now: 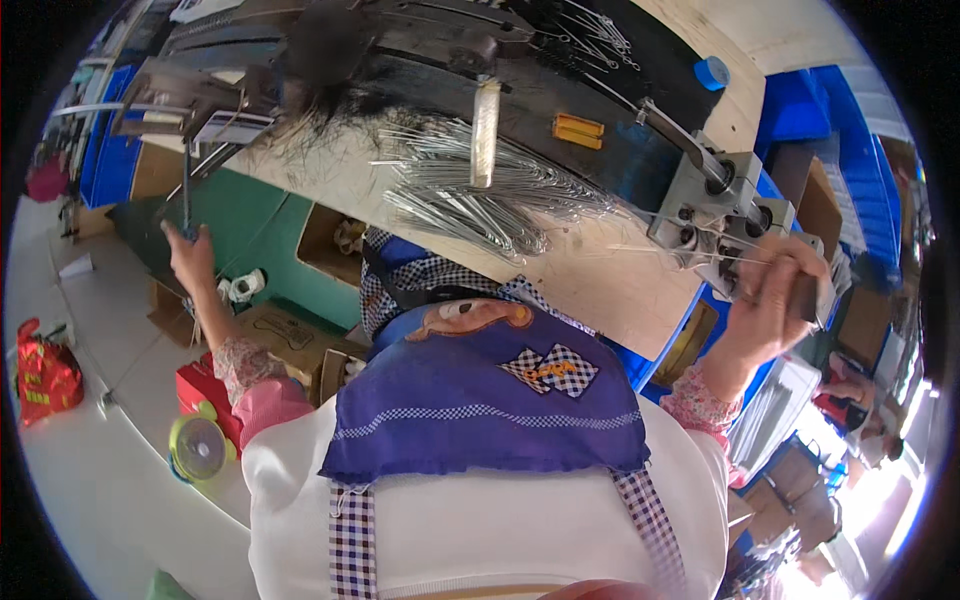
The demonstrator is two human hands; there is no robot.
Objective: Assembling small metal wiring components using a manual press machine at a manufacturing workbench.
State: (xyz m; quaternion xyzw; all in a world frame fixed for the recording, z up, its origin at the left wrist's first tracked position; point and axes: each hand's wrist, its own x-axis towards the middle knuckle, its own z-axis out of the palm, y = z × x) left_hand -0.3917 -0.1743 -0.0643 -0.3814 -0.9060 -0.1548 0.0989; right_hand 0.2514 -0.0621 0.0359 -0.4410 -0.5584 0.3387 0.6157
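My left hand [190,258] is closed around the lower end of a thin metal lever [187,195], which hangs from a machine at the bench's left end. At the right, my right hand [768,300] is closed, its fingers at the ends of thin metal wires [735,254] that run across a metal clamping fixture [712,225]. A dark block [803,298] shows beside those fingers; whether I grip it too, I cannot tell. Between my hands, a heap of long bent wires [480,190] lies on the wooden bench [580,275].
Above the heap stands a tape-wrapped handle [485,135]. An orange block [578,130] and a blue tape roll [711,73] lie farther back. Blue bins [800,108] stand at the far right. Below the bench's left are cardboard boxes [285,335] and a small green fan [198,448].
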